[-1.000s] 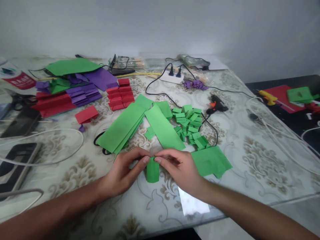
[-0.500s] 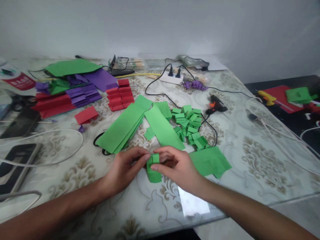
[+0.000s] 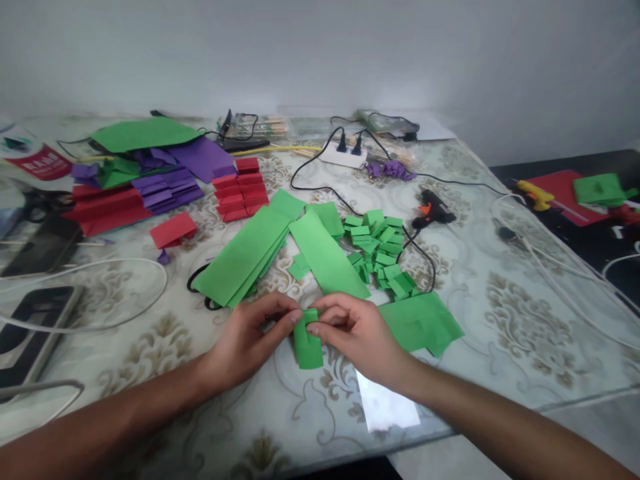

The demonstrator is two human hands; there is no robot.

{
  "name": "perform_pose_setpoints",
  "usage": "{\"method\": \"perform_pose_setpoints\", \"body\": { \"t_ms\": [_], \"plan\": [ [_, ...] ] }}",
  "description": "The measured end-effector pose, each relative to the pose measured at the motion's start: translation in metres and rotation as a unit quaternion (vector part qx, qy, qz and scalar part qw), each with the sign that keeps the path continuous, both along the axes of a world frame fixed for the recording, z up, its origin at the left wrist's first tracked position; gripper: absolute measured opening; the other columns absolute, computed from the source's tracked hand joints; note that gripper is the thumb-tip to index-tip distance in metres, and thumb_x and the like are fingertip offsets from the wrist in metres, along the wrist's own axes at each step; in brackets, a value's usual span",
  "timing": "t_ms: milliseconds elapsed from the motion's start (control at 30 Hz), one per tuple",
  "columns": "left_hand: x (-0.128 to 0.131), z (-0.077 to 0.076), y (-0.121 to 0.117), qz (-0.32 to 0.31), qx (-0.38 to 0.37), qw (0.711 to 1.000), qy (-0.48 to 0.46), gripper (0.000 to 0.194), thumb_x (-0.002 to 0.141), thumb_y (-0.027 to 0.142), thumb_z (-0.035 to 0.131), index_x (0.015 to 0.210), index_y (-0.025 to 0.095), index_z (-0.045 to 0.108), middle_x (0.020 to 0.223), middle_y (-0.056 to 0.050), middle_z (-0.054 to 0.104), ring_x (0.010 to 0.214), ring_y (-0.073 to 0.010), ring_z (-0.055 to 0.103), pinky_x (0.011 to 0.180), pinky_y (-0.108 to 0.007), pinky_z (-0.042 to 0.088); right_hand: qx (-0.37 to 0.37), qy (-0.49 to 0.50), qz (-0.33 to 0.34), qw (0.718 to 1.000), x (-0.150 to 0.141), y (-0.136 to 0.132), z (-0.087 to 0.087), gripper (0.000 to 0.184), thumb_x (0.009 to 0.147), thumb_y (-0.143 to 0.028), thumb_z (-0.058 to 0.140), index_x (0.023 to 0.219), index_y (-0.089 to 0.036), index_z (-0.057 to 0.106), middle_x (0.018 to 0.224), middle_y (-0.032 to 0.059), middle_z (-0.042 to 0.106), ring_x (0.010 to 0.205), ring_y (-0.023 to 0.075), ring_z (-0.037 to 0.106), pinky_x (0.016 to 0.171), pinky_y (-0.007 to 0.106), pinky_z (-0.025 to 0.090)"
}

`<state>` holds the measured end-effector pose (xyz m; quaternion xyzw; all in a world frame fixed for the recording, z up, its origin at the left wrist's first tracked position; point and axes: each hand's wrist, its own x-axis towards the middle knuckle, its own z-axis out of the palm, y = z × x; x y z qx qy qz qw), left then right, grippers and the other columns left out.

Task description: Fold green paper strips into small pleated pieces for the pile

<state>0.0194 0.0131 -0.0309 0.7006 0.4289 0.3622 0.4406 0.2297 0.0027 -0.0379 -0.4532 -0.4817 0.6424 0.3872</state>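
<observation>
Between my hands is a small green paper strip (image 3: 309, 352), folded over at its upper end. My left hand (image 3: 257, 337) pinches its left edge between thumb and forefinger. On the other edge, my right hand (image 3: 353, 327) grips the folded part with thumb and fingers. Just beyond lie long green paper strips (image 3: 245, 257), stacked at a slant, and one more green strip (image 3: 327, 253). A heap of small folded green pieces (image 3: 377, 250) sits to the right. Wider green paper (image 3: 423, 323) lies beside my right wrist.
Red folded papers (image 3: 241, 193) and purple folded papers (image 3: 167, 190) lie at the back left. A black glue gun (image 3: 433, 209) rests right of the heap, with a white power strip (image 3: 343, 155) behind. Scissors (image 3: 37, 200) and a phone (image 3: 37, 333) are at far left.
The green strip's lower end has swung slightly down and looks flatter. My right thumb has moved up a little along the fold. Both hands otherwise stay in place.
</observation>
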Motion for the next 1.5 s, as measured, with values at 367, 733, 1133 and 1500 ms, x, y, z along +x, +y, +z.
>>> {"method": "perform_pose_setpoints", "body": {
  "t_ms": [367,733,1133,1500],
  "plan": [
    [-0.0015,-0.0058,0.0007,0.002,0.009,1.000,0.007,0.009,0.097,0.021,0.067,0.093,0.019,0.074,0.079,0.001,0.075,0.070,-0.0122,0.070,0.064,-0.019,0.053,-0.003,-0.004,0.013,1.000,0.0003,0.0013,0.0008,0.026,0.082,-0.036,0.083,0.093,-0.019,0.068,0.064,-0.0058,0.061,0.058,0.0109,0.054,0.057,0.024,0.041],
    [-0.0018,-0.0074,-0.0017,-0.011,-0.001,1.000,-0.003,0.008,0.097,0.022,0.068,0.093,0.019,0.075,0.081,0.000,0.077,0.073,-0.0136,0.072,0.067,-0.020,0.055,0.083,-0.063,0.005,0.994,0.0020,0.0000,0.0047,0.012,0.093,-0.031,0.074,0.092,-0.019,0.072,0.079,0.0005,0.074,0.071,0.0144,0.067,0.066,0.025,0.051],
    [-0.0015,-0.0080,0.0005,-0.008,-0.059,0.998,-0.038,0.011,0.095,0.027,0.073,0.098,0.018,0.076,0.085,-0.004,0.080,0.076,-0.0164,0.074,0.068,-0.023,0.057,0.100,-0.077,-0.007,0.992,0.0043,0.0006,0.0077,0.012,0.092,-0.031,0.076,0.099,-0.022,0.079,0.077,0.0009,0.078,0.065,0.0148,0.068,0.060,0.025,0.051],
    [0.0001,-0.0085,-0.0007,-0.004,-0.054,0.998,-0.038,0.007,0.092,0.026,0.076,0.094,0.019,0.077,0.079,-0.001,0.079,0.069,-0.0139,0.072,0.061,-0.020,0.055,0.090,-0.073,0.002,0.993,0.0052,0.0022,0.0044,0.011,0.091,-0.029,0.077,0.098,-0.022,0.081,0.083,0.0016,0.082,0.076,0.0171,0.075,0.073,0.028,0.058]
  ]
}}
